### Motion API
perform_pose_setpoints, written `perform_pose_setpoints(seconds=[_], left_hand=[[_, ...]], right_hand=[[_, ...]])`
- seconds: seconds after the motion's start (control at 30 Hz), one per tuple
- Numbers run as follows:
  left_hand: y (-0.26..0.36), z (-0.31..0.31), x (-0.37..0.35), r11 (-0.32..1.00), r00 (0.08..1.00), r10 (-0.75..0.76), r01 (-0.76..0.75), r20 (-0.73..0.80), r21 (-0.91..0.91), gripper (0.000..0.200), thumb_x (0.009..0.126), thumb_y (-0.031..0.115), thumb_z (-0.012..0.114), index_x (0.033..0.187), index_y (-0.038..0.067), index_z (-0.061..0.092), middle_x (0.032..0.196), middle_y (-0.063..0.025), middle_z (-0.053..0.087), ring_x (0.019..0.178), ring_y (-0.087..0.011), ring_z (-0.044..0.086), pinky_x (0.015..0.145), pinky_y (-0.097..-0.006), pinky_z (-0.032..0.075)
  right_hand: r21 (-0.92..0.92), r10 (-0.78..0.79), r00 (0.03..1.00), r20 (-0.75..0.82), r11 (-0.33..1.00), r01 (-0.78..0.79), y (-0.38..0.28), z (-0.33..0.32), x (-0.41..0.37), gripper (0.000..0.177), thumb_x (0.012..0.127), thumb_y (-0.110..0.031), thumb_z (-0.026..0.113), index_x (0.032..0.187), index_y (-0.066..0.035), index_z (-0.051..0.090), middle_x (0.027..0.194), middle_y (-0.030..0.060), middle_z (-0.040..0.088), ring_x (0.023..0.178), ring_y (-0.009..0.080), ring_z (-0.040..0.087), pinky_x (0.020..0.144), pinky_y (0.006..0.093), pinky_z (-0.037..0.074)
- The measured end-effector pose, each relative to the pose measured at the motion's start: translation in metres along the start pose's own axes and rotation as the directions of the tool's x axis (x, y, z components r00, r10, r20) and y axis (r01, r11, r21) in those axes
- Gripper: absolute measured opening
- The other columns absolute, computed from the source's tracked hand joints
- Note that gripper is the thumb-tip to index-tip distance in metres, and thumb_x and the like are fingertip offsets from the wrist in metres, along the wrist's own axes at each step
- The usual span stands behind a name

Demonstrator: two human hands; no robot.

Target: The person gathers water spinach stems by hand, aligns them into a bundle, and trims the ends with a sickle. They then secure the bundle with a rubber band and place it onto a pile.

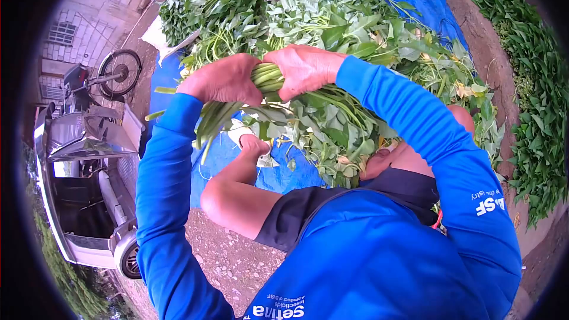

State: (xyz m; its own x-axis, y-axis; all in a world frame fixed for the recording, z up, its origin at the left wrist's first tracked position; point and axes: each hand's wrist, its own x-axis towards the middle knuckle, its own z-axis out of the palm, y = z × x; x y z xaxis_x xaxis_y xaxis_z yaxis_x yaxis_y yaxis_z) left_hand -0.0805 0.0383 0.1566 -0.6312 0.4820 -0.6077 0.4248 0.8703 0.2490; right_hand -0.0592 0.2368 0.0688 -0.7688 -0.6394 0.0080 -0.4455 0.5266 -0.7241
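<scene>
A bunch of long-stemmed leafy greens is gripped between both my hands. My left hand wraps round the stems on the side of the cut ends, which stick out to the left and downward. Close beside it, my right hand is closed round the same stems, thumb and fingers curled over them. The leafy part of the bunch hangs to the right, below my right wrist. Behind my hands lies a big heap of similar greens. My palms are hidden.
A blue tarp lies under the greens and my bent legs. More leafy greens form a strip on the far right. At left stand a motorcycle wheel and a vehicle with a sidecar-like cab on stony ground.
</scene>
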Motion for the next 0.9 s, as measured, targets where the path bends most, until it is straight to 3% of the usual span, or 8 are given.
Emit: perform_pose_setpoints(seconds=[0.1,0.3,0.4,0.47,0.5,0.6,0.73,0.9], left_hand=[[-0.015,0.022,0.002,0.977,0.994,0.036,-0.057,-0.104,-0.204,0.066,0.069,0.024,0.087,0.125,-0.006,0.069,0.099,-0.0175,0.077,0.093,-0.0259,0.074,0.088,-0.0377,0.057],[-0.025,0.08,0.017,0.87,0.946,-0.001,-0.158,-0.323,-0.468,0.059,0.073,0.025,0.087,0.12,-0.005,0.068,0.097,-0.0136,0.075,0.083,-0.0204,0.071,0.081,-0.0365,0.058],[-0.025,0.105,0.024,0.653,0.952,-0.081,-0.173,-0.295,-0.738,0.042,0.074,0.016,0.08,0.111,-0.002,0.071,0.09,-0.0068,0.073,0.075,-0.0159,0.067,0.071,-0.0334,0.055],[-0.039,0.119,0.029,0.534,0.95,-0.153,-0.153,-0.273,-0.831,0.043,0.076,0.015,0.078,0.115,-0.002,0.07,0.09,-0.0062,0.072,0.072,-0.0161,0.066,0.068,-0.0323,0.054],[-0.046,0.13,0.031,0.438,0.936,-0.2,-0.179,-0.289,-0.881,0.034,0.08,0.015,0.08,0.109,0.0,0.069,0.083,-0.0046,0.068,0.068,-0.015,0.066,0.062,-0.0314,0.054],[-0.068,0.156,0.033,0.19,0.926,-0.299,-0.18,-0.231,-0.965,0.033,0.082,0.008,0.079,0.112,0.001,0.066,0.086,-0.0055,0.069,0.069,-0.0166,0.068,0.063,-0.0347,0.059],[-0.082,0.173,0.032,0.037,0.898,-0.377,-0.228,-0.225,-0.973,0.031,0.086,0.012,0.079,0.112,-0.001,0.07,0.088,-0.0096,0.073,0.068,-0.0195,0.069,0.065,-0.0345,0.06],[-0.084,0.177,0.031,0.038,0.883,-0.397,-0.257,-0.251,-0.966,0.031,0.087,0.02,0.08,0.108,-0.002,0.072,0.083,-0.0096,0.074,0.067,-0.0205,0.071,0.064,-0.0347,0.062]], right_hand=[[-0.045,-0.016,0.987,0.157,0.999,0.024,0.005,-0.006,0.008,0.045,0.068,-0.014,0.081,0.109,0.0,0.07,0.09,0.0198,0.076,0.083,0.033,0.074,0.074,0.0458,0.057],[-0.316,-0.01,0.908,0.418,0.936,0.156,-0.012,-0.028,0.033,0.045,0.066,-0.009,0.081,0.109,-0.001,0.072,0.09,0.0187,0.075,0.087,0.0358,0.073,0.078,0.048,0.056],[-0.552,0.002,0.968,0.253,0.822,0.143,-0.011,-0.017,0.032,0.067,0.067,-0.012,0.084,0.131,-0.004,0.067,0.115,0.019,0.074,0.112,0.0322,0.071,0.101,0.0474,0.053],[-0.676,-0.449,0.873,-0.191,0.705,0.215,0.007,-0.006,0.022,0.057,0.079,-0.018,0.079,0.134,-0.007,0.067,0.117,0.0164,0.074,0.117,0.0307,0.07,0.106,0.048,0.049],[-0.586,-0.559,0.737,-0.381,0.762,0.275,0.008,-0.003,0.021,0.044,0.084,-0.02,0.074,0.127,-0.009,0.072,0.108,0.0144,0.077,0.109,0.0319,0.074,0.1,0.0495,0.052],[0.246,-0.058,0.895,-0.442,0.952,0.183,-0.007,0.004,-0.04,0.016,0.09,-0.009,0.068,0.099,0.0,0.077,0.081,0.0056,0.075,0.07,0.0155,0.068,0.068,0.0342,0.056],[0.347,0.135,0.991,0.006,0.929,-0.129,0.038,0.084,-0.09,0.02,0.091,-0.009,0.069,0.107,-0.003,0.08,0.087,0.0102,0.077,0.075,0.0167,0.069,0.072,0.0363,0.056],[0.412,0.006,0.999,-0.052,0.911,0.016,0.056,0.155,-0.104,0.04,0.096,0.0,0.064,0.13,-0.014,0.077,0.116,0.0135,0.059,0.119,0.0303,0.06,0.103,0.0379,0.05]])
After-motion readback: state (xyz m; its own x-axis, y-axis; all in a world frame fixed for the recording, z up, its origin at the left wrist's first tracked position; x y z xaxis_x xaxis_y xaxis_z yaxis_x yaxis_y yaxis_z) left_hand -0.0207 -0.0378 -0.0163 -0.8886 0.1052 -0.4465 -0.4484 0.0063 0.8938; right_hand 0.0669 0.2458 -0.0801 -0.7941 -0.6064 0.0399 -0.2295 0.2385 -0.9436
